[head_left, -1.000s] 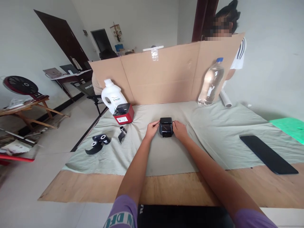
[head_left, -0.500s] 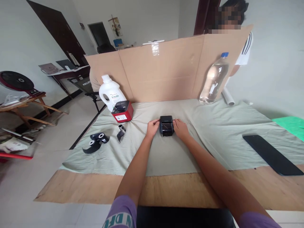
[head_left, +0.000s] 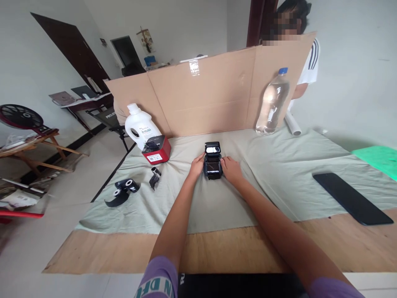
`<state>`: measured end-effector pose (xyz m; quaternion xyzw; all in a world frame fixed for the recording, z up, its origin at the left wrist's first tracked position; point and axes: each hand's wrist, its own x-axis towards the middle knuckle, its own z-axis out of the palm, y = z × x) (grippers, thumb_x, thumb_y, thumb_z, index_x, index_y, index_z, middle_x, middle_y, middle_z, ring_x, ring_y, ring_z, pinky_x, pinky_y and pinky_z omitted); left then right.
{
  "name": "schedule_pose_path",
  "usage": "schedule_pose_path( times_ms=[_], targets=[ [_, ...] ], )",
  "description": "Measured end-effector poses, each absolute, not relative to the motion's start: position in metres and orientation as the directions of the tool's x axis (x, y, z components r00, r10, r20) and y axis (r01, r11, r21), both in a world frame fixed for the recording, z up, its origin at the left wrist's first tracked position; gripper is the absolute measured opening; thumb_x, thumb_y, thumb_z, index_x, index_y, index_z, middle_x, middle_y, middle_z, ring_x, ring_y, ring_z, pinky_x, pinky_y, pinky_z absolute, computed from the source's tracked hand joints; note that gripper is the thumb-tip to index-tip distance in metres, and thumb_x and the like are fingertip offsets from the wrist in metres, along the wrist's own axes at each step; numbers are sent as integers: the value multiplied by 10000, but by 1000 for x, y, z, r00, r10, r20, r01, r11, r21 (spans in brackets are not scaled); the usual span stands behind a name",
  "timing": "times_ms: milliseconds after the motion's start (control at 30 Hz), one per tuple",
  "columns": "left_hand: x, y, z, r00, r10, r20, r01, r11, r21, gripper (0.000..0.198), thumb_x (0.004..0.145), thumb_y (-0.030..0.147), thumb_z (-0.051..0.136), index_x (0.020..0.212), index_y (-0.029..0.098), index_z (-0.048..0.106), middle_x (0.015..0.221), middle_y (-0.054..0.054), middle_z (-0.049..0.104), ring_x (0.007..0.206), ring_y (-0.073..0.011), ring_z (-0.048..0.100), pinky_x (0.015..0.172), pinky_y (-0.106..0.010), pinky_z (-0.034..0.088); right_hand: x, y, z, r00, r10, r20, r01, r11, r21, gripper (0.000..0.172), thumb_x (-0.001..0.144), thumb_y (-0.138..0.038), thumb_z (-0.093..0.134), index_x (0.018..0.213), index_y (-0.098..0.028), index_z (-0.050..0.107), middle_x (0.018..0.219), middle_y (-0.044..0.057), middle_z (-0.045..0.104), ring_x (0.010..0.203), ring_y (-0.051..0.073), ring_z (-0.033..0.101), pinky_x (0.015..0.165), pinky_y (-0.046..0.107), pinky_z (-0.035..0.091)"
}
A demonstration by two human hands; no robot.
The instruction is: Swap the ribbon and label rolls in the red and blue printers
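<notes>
A small black device (head_left: 213, 169) stands on the pale green cloth (head_left: 217, 207) with its lid (head_left: 212, 148) raised at the back; white patches show inside the lid. Dark glossy material lies over its front part. My left hand (head_left: 197, 164) grips the left side of the device, fingers bent against it. On the right side, my right hand (head_left: 231, 169) is closed against the device in the same way.
Left of the hands are black rolls (head_left: 125, 188), a smaller roll piece (head_left: 155, 177), a red box (head_left: 158, 151) and a white jug (head_left: 142, 126). A water bottle (head_left: 273, 103) leans on the cardboard screen (head_left: 211, 95), with a person behind it. A phone (head_left: 352, 198) lies right.
The lid of the black device has swung up from closed to raised. Both hands remain at its sides. The whole view has shifted slightly.
</notes>
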<state>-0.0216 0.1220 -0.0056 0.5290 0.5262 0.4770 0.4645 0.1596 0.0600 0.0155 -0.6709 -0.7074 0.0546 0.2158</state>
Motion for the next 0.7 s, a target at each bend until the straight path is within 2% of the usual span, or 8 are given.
schedule_pose_path(
  times_ms=[133, 233, 367, 500, 700],
  targets=[
    [-24, 122, -6, 19, 1000, -1, 181, -2, 983, 489, 868, 307, 617, 1338, 177, 653, 924, -34, 776, 872, -202, 698, 886, -338, 542, 161, 61, 13, -13, 968, 249, 921, 108, -373, 396, 1074, -328, 266, 1112, -176, 629, 1117, 99, 676, 1018, 220, 628, 828, 323, 368],
    [-23, 120, -4, 18, 998, 55, 276, -58, 959, 437, 897, 291, 550, 1303, 195, 683, 1116, -44, 764, 1062, -227, 686, 991, -353, 511, 161, 63, 11, -18, 968, 252, 918, 116, -379, 400, 1075, -327, 261, 1112, -178, 630, 1117, 101, 677, 1013, 220, 629, 828, 321, 369],
    [-18, 109, 2, 9, 992, 128, 478, -117, 871, 433, 933, 270, 456, 1294, 231, 691, 1354, -28, 657, 1299, -236, 576, 1125, -361, 412, 161, 65, 10, -26, 969, 244, 913, 123, -390, 432, 1077, -322, 235, 1122, -171, 638, 1129, 118, 677, 1014, 221, 628, 828, 314, 373],
    [-11, 94, 4, -52, 982, 182, 586, -118, 801, 435, 956, 301, 449, 1333, 257, 661, 1332, -27, 672, 1262, -229, 610, 1104, -349, 433, 161, 65, 10, -56, 966, 251, 901, 157, -404, 475, 1079, -316, 208, 1097, -165, 657, 1097, 114, 683, 974, 216, 636, 826, 306, 378],
    [-8, 88, 1, -91, 957, 274, 541, -184, 821, 389, 979, 304, 439, 1253, 238, 707, 1286, -35, 702, 1234, -215, 628, 1104, -340, 440, 162, 65, 10, -56, 966, 254, 895, 161, -417, 457, 1076, -311, 227, 1093, -169, 662, 1095, 110, 688, 972, 217, 638, 824, 307, 378]
  ],
)
